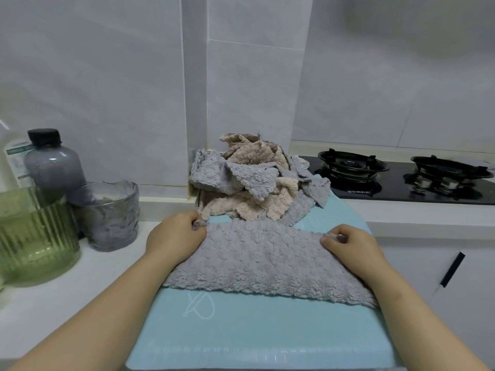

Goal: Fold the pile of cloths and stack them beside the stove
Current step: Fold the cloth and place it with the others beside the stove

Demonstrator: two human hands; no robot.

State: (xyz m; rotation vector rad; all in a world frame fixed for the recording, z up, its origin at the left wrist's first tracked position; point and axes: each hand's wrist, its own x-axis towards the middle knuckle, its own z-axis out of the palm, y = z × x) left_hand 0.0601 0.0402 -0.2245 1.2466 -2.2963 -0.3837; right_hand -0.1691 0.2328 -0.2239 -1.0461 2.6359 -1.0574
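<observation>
Both hands are curled tight on one grey cloth (pixel 262 261). The left hand (pixel 175 235) pinches its far left corner and the right hand (pixel 351 243) pinches its far right corner. The fingertips are tucked into the fleece, so I can't see just how they grip. The cloth lies spread flat across the middle of the pale blue mat (pixel 254 330). Its near right corner disappears under the right forearm.

The pile (pixel 254 180) of grey and beige cloths sits crumpled on the mat's far end, covering that edge. They are too tangled for me to count. The stove (pixel 401 178) is just beyond the mat's far right corner, and its right side is cut off.

Left of the mat on the white surface (pixel 67 295) stand a grey glass (pixel 112 215), a dark-capped bottle (pixel 52 164) and a green ribbed jar (pixel 34 236). The jar is partly cut off. What the jar and the glass hold is hard to make out.
</observation>
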